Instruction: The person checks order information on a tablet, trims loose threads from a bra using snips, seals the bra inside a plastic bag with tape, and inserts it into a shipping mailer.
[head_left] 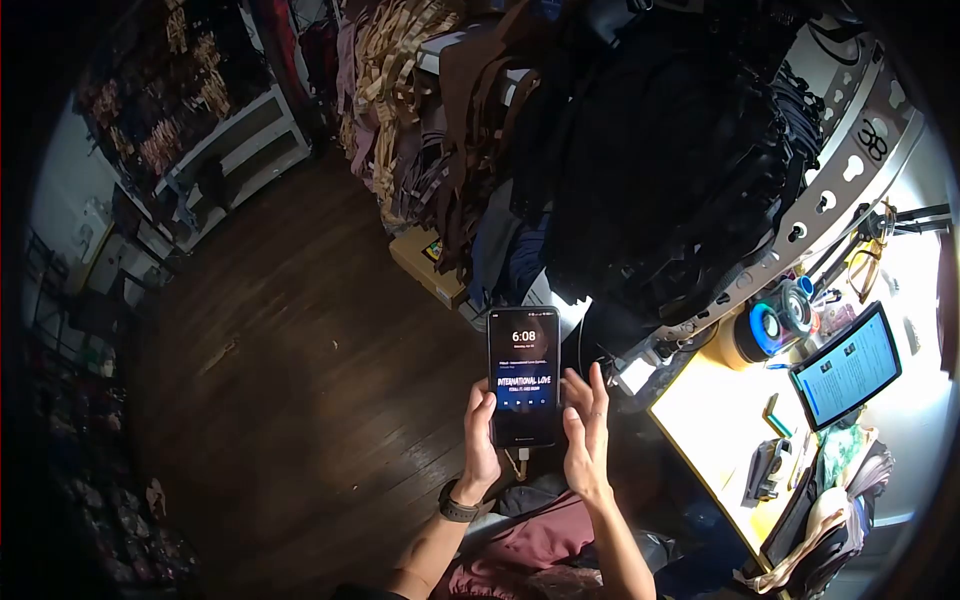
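A black phone is upright in the middle of the view, its lit screen showing 6:08 and a music player reading "International Love". My left hand, with a dark watch on its wrist, grips the phone's lower left edge, thumb along the side. At the phone's right edge is my right hand, its fingers raised and apart, holding nothing that I can see. A white cable plug sits at the phone's bottom end.
A lit table at the right bears a tablet, a round blue-lit device and folded cloth. Dark garments hang ahead beside a perforated metal post. A cardboard box stands on the wooden floor.
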